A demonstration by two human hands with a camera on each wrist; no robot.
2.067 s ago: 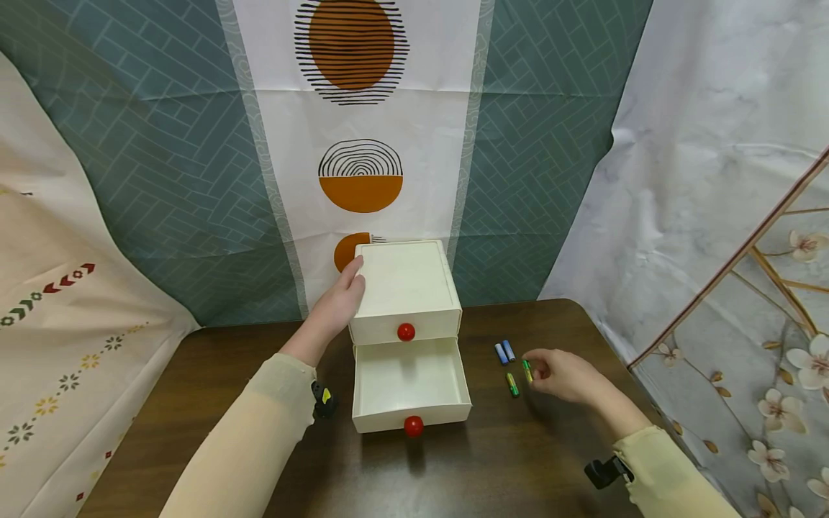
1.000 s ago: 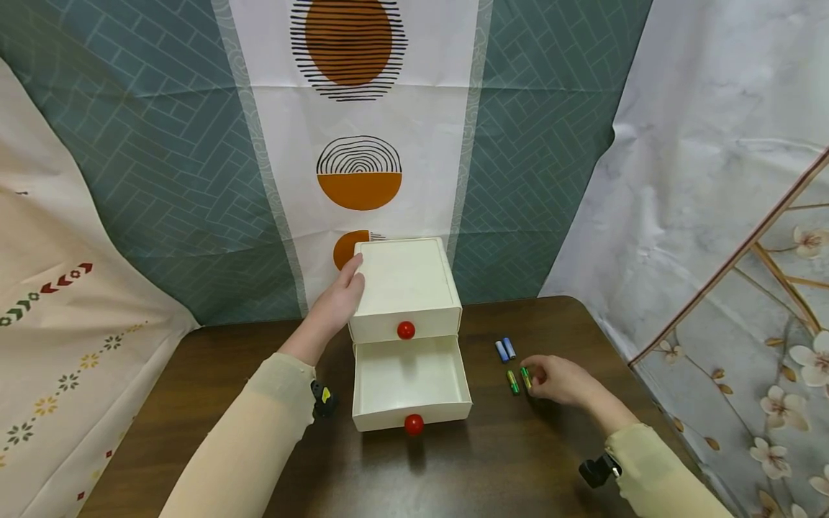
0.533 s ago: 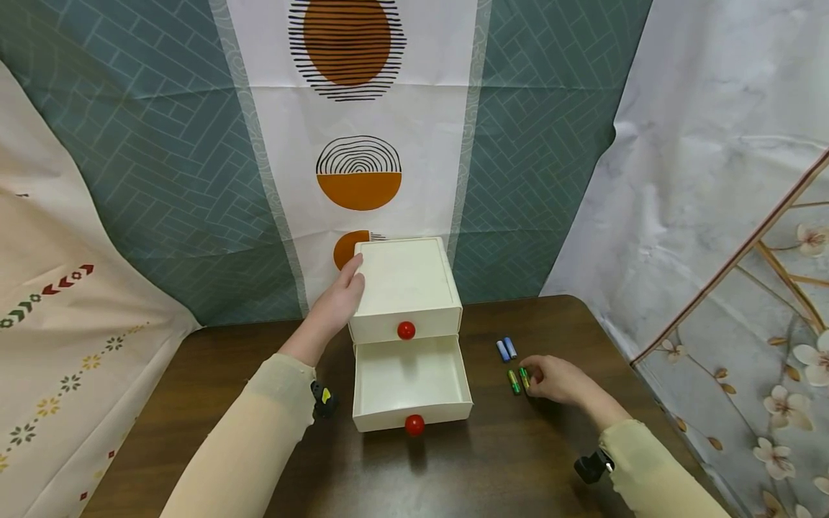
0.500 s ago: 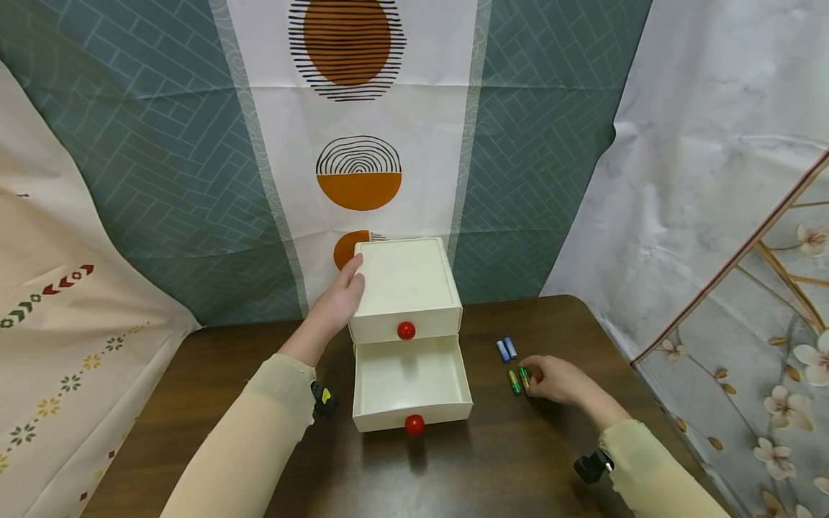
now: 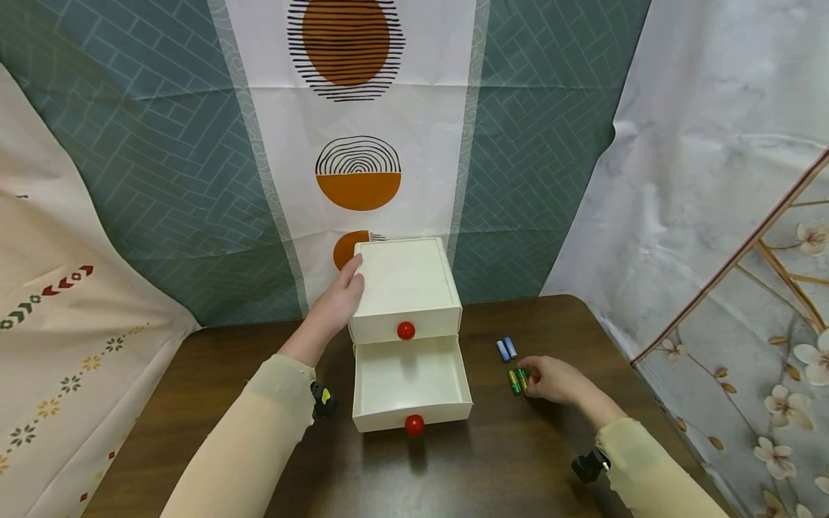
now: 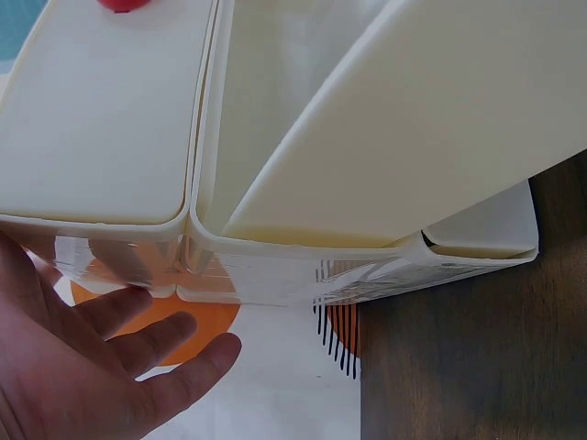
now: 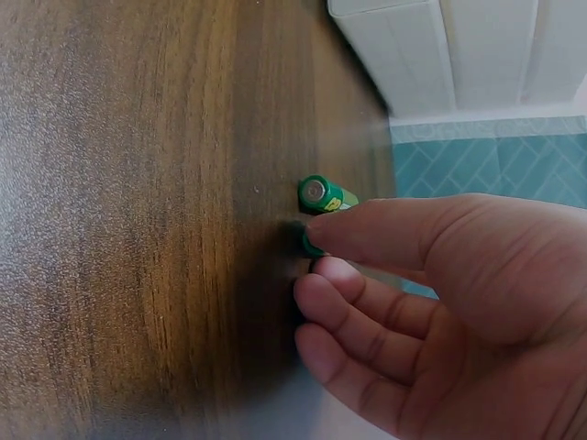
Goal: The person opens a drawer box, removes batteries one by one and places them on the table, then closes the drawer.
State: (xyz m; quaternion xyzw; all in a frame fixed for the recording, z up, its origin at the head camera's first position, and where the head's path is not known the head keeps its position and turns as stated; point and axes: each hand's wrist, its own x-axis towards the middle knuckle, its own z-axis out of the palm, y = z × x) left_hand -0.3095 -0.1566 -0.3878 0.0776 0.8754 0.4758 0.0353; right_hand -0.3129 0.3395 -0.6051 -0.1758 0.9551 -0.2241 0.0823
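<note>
The right-hand green battery [image 5: 523, 379] is on the dark table [image 5: 453, 475], right of the white drawer unit [image 5: 406, 277] and nearer than the two blue batteries [image 5: 507, 350]; its long axis runs near to far, with the far end leaning slightly left; the thumb hides most of its near end, so I cannot tell which pole faces the person.

The right hand [image 5: 558, 379] pinches it between thumb and forefinger, nearly closed, the other fingers loosely bent; that side hold probably keeps the battery's direction under control beside its neighbour; whether it touches the table cannot be told.

The left-hand green battery [image 5: 514, 382] lies just beside it, almost parallel, its flat silvery end facing near; whether the two touch is hidden; the blue pair lies similarly aligned, which suggests deliberate sorting by colour.

The left hand [image 5: 337, 301] holds nothing enclosed; its thumb rests at the unit's top left edge, fingers spread loosely beside the wall, perhaps to steady it while the lower drawer [image 5: 404, 381] stands pulled out towards near.
</note>
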